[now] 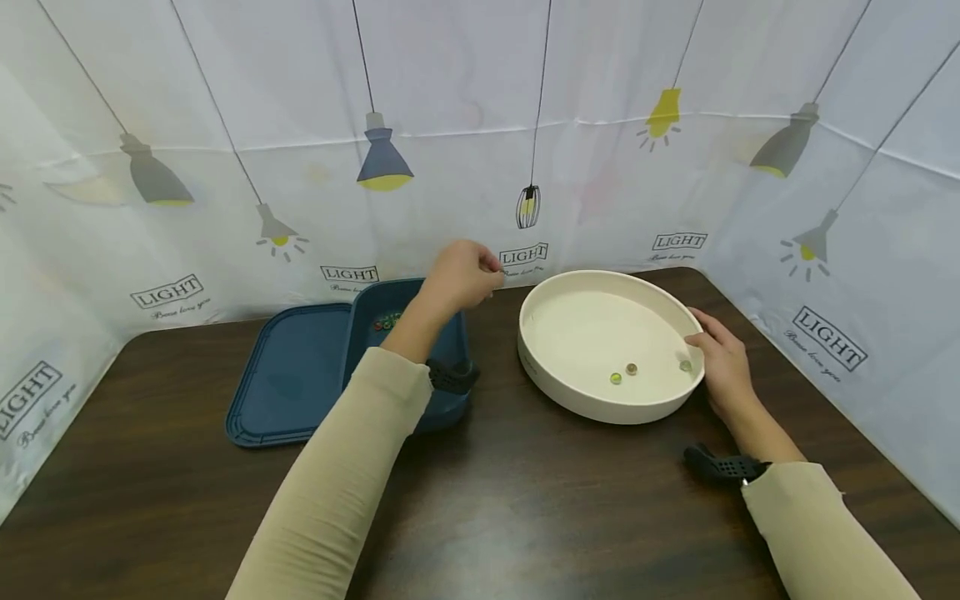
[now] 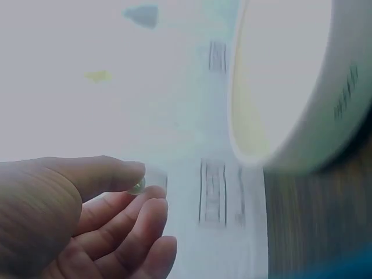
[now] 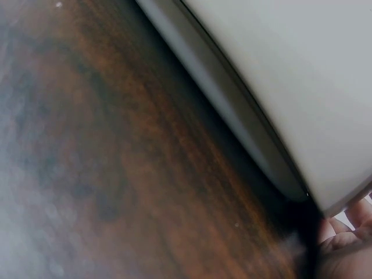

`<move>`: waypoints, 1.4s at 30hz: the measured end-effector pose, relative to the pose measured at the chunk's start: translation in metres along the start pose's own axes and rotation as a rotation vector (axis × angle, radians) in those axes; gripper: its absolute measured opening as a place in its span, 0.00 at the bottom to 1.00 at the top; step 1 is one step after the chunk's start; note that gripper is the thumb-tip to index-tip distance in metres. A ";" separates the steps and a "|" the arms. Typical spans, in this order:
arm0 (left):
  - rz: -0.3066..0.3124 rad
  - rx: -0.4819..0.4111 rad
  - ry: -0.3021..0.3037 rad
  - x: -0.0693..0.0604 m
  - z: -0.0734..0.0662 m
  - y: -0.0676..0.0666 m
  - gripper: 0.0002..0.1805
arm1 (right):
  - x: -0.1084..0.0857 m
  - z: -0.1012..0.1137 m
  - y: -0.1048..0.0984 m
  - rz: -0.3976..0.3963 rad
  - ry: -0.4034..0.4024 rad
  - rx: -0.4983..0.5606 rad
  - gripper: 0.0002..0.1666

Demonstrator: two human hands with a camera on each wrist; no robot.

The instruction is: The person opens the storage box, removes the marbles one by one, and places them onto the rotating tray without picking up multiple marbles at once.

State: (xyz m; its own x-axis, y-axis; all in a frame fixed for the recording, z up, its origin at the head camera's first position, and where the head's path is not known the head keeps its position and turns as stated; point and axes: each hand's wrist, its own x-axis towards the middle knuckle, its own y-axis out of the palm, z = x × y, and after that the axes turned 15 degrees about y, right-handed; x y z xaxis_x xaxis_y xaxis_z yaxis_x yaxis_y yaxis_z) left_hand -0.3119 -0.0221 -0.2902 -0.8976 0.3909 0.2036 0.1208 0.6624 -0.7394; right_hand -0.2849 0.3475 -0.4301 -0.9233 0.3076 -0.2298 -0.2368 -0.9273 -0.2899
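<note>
The left hand [image 1: 461, 277], nearly closed, pinches 1 marble [image 2: 138, 186] near the blue box [image 1: 444, 414]; being smooth, it could slip and roll across the worktop [image 1: 570, 517]. The right hand [image 1: 722, 360] grips the white tray [image 1: 581, 325]; if this tilts, the 3 marbles [image 1: 632, 368] inside may roll.

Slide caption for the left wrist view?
Left hand pinching a small marble, cream round tray at upper right.

glassy marbles [image 1: 616, 378], smooth plastic-looking basin [image 1: 585, 329], wood-grain table [image 1: 570, 517] (softly glossy)
</note>
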 end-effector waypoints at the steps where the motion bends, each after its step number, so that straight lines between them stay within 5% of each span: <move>1: 0.007 -0.002 0.007 0.002 -0.006 0.006 0.10 | 0.000 0.000 -0.001 0.003 -0.003 0.012 0.33; 6: 0.059 -0.031 0.047 0.008 -0.023 0.040 0.09 | 0.000 -0.003 -0.004 0.022 -0.007 0.099 0.33; 11: 0.086 -0.082 0.073 0.013 -0.024 0.082 0.08 | -0.001 -0.007 -0.006 0.021 0.004 0.114 0.33; 19: 0.088 0.039 0.063 0.023 -0.022 0.130 0.07 | -0.004 -0.006 -0.005 0.023 -0.004 0.124 0.32; 25: 0.149 0.272 -0.009 0.025 -0.026 0.142 0.05 | -0.003 -0.002 -0.001 0.028 -0.015 0.128 0.32; 29: 0.193 0.391 0.011 0.027 -0.028 0.145 0.05 | -0.002 0.001 0.000 0.022 -0.020 0.102 0.32; 42: 0.245 0.438 0.024 0.027 -0.023 0.152 0.10 | -0.001 -0.001 0.002 0.014 -0.010 0.067 0.33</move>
State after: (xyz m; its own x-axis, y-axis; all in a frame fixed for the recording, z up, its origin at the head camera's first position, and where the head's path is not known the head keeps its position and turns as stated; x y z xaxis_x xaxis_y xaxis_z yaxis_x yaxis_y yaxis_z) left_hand -0.3083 0.1040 -0.3827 -0.8549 0.5188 0.0013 0.1324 0.2206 -0.9663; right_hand -0.2839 0.3456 -0.4316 -0.9296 0.2930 -0.2235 -0.2436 -0.9436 -0.2240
